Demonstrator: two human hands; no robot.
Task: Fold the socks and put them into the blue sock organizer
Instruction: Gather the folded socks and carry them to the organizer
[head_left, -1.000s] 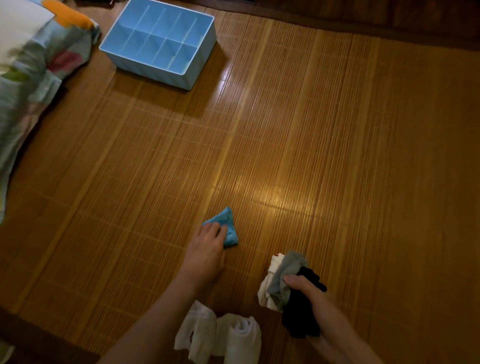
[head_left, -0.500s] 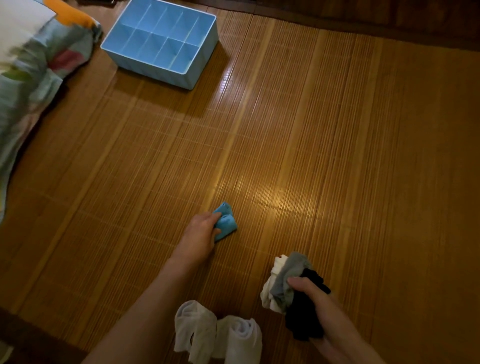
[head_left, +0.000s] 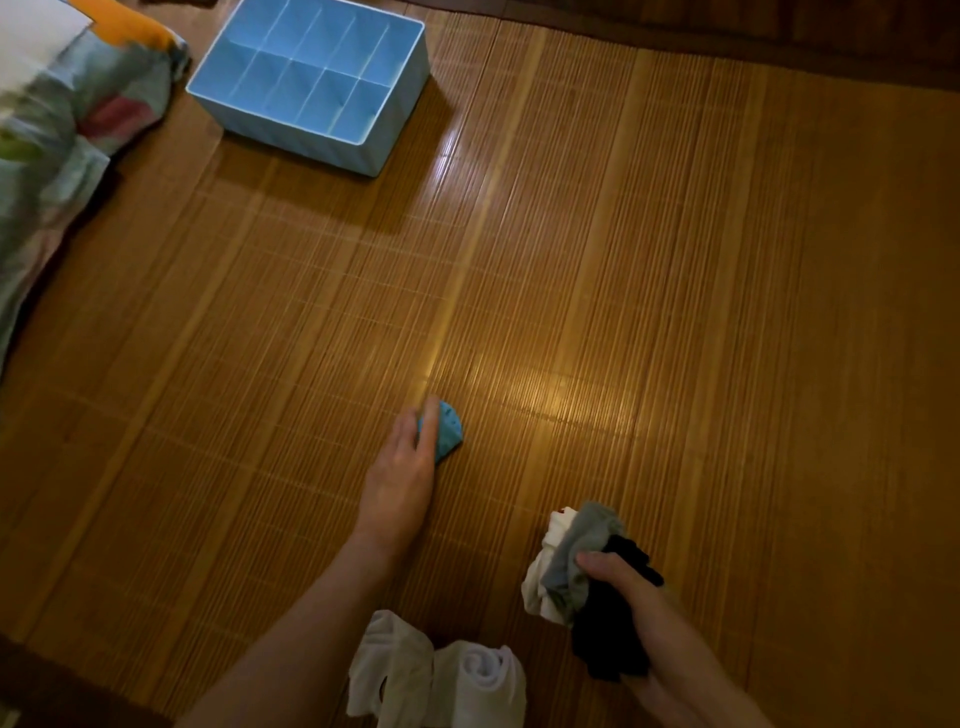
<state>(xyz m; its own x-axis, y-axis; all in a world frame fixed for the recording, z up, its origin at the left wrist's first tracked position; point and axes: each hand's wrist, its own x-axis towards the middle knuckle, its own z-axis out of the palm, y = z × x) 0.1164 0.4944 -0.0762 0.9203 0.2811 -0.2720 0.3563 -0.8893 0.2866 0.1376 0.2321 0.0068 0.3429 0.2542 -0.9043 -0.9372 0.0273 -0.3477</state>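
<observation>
A small folded blue sock (head_left: 449, 428) lies on the bamboo mat near the middle. My left hand (head_left: 402, 467) grips it from the near side, fingers curled over its left edge. My right hand (head_left: 626, 597) holds a bundle of socks just above the mat: a grey sock (head_left: 576, 545), a white one (head_left: 543, 571) and a black one (head_left: 608, 634). White socks (head_left: 436, 680) lie rolled and loose at the bottom edge between my arms. The blue sock organizer (head_left: 311, 124) stands at the far left with all its visible compartments bare.
A patterned pillow or quilt (head_left: 62, 140) lies along the left edge beside the organizer. The bamboo mat (head_left: 675, 312) stretches wide to the right, ending at a dark wooden floor at the top.
My left hand has closed round the blue sock and bunched it up, shifting slightly forward. The right hand keeps the same bundle in about the same place.
</observation>
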